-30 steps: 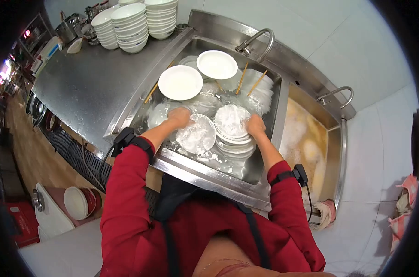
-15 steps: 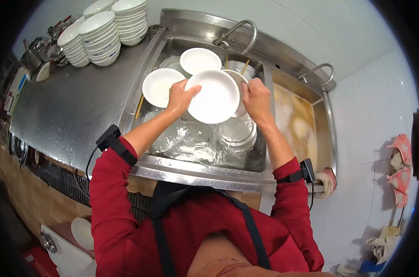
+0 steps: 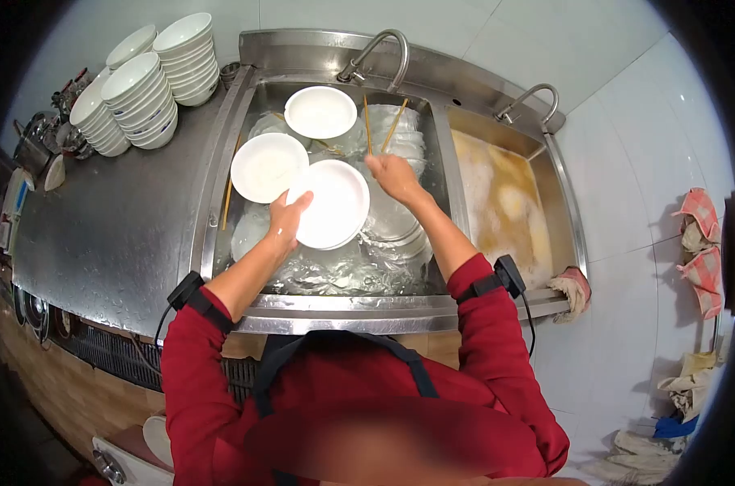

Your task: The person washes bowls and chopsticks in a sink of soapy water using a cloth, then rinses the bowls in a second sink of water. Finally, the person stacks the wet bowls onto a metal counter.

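My left hand [image 3: 285,220] grips a white bowl [image 3: 333,204] by its left side, thumb on the inside, above the water; a second rim shows beneath it. My right hand [image 3: 393,176] is curled closed just right of this bowl, apart from it. Whatever its fingers hold, if anything, is hidden. Two chopsticks [image 3: 394,125] stand slanted just beyond it among clear-looking dishes [image 3: 412,150] under water. Another white bowl [image 3: 269,168] touches the held one at its left, and a further white bowl [image 3: 320,112] floats toward the back.
A steel sink [image 3: 335,303] surrounds the water, with a curved faucet [image 3: 404,61] behind. To the right, a second basin holds foamy brownish water [image 3: 505,202]. Stacked bowls [image 3: 141,101] stand on the left steel counter [image 3: 116,211]. A cloth [image 3: 574,292] hangs at the right corner.
My right hand has come off the bowls and moved toward the chopsticks. My left hand has lowered the white bowl toward me and left. The view has shifted slightly.
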Motion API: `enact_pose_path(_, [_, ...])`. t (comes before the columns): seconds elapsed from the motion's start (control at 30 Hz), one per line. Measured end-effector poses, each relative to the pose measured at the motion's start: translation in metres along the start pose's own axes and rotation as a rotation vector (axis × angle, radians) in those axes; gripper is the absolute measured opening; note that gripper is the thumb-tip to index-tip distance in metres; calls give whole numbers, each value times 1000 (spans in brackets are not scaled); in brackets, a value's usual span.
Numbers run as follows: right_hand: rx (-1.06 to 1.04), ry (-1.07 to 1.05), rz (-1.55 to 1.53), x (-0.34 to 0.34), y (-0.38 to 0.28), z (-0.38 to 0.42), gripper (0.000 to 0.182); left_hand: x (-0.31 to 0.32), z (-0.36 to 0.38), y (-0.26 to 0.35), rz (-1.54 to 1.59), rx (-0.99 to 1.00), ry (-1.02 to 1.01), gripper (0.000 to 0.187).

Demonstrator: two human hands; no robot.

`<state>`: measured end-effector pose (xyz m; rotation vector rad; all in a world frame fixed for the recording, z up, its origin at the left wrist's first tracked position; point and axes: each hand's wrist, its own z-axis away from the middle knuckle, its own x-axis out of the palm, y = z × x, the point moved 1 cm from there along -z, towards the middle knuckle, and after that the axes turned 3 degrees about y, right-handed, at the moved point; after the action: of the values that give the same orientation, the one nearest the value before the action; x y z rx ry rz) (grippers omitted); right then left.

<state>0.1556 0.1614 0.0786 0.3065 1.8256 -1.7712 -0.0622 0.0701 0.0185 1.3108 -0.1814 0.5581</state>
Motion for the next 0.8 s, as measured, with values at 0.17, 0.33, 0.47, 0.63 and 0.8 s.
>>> enact_pose_path(0.17, [-29, -161, 1045, 13, 84, -6, 39, -18, 42, 7, 59, -197, 113, 38])
enact_pose_path(0.33, [-172, 70, 963, 30, 98, 5, 44, -43, 67, 8, 152, -253, 215, 40])
enact_pose_path(0.47, [-151, -468, 1128, 21, 46, 21, 16, -63, 75, 10, 277, -228, 223, 38])
enact_pose_path(0.63, [-376, -337, 1043, 12, -12, 54, 9, -68, 79, 12, 404, -262, 181, 39])
enact_pose_path(0.8, [-635, 59, 968, 5, -66, 47, 7, -48, 69, -5, 517, -290, 87, 38])
